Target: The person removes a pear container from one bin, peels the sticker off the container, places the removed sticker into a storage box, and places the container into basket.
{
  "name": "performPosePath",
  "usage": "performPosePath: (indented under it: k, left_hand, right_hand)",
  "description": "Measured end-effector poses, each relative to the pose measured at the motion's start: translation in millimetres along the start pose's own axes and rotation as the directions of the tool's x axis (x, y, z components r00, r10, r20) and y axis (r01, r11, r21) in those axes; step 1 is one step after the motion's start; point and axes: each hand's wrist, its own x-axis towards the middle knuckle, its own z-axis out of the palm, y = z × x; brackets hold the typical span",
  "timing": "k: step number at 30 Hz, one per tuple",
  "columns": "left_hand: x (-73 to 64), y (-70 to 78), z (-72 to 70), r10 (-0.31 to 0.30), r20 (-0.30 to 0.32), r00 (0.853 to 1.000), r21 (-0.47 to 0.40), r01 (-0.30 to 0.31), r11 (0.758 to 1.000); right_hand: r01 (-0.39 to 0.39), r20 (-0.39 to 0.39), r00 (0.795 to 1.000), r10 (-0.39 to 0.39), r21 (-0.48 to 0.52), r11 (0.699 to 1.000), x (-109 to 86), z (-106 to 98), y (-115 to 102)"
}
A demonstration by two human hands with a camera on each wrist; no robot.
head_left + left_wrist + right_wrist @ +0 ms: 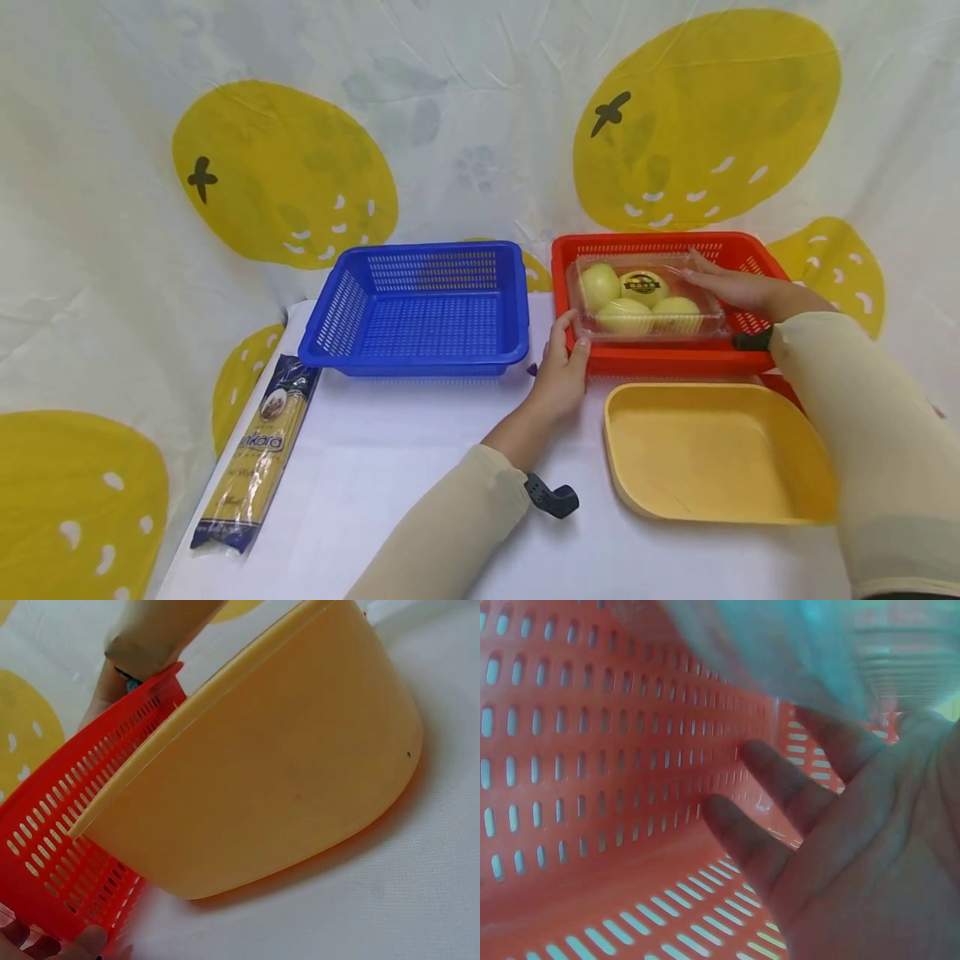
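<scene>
A clear plastic box (712,321) of pale yellow-green round fruits (626,317), with a black and gold label, sits within the red basket (675,362). At its left front corner, my left hand (558,375) grips the box by the basket's rim; only some fingertips (90,941) show low in the left wrist view. My right hand (738,287) rests at the box's right end, inside the basket. Its fingers (784,784) stretch out fairly straight and spread beside the plastic in the right wrist view, the foremost one partly hidden by it.
A yellow tub (705,450) stands in front of the red basket. To the left is a blue basket (427,333), and a pack of spaghetti (258,458) lies along the white table's left edge. A fruit-print cloth (480,108) hangs behind.
</scene>
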Motion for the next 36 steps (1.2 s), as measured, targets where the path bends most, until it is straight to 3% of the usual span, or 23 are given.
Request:
performPosePath:
  k: [5, 9, 14, 18, 33, 36]
  left_hand:
    - [0.5, -0.1, -1.0, 0.0, 0.0, 1.0, -0.008, 0.0, 1.0]
    - [0.3, 0.6, -2.2, -0.003, 0.004, 1.0, -0.01, 0.003, 1.0]
    - [1.3, 3.0, -3.4, -0.012, -0.002, 1.0, -0.006, 0.012, 1.0]
    - [2.5, 3.9, -3.1, -0.015, -0.007, 1.0, -0.018, 0.014, 1.0]
    - [2.4, 2.1, -2.8, 0.021, -0.012, 1.0, -0.108, -0.023, 0.994]
    - [0.5, 5.4, -1.1, 0.032, -0.055, 0.998, -0.062, -0.035, 0.997]
  right_hand:
    - [0.032, -0.045, 0.999, -0.03, 0.052, 0.998, 2.3, -2, 1]
    - [0.041, -0.086, 0.996, -0.028, 0.152, 0.988, 3.7, -5, 2]
    - [0.103, -0.069, 0.994, -0.084, 0.343, 0.934, 7.0, -7, 1]
    - [0.099, -0.08, 0.994, -0.072, 0.422, 0.901, 6.7, -6, 0]
    - [0.102, -0.194, 0.981, -0.018, 0.435, 0.895, -2.1, -4, -4]
    - [0.103, -0.205, 0.979, -0.01, 0.445, 0.89, -6.0, -3, -7]
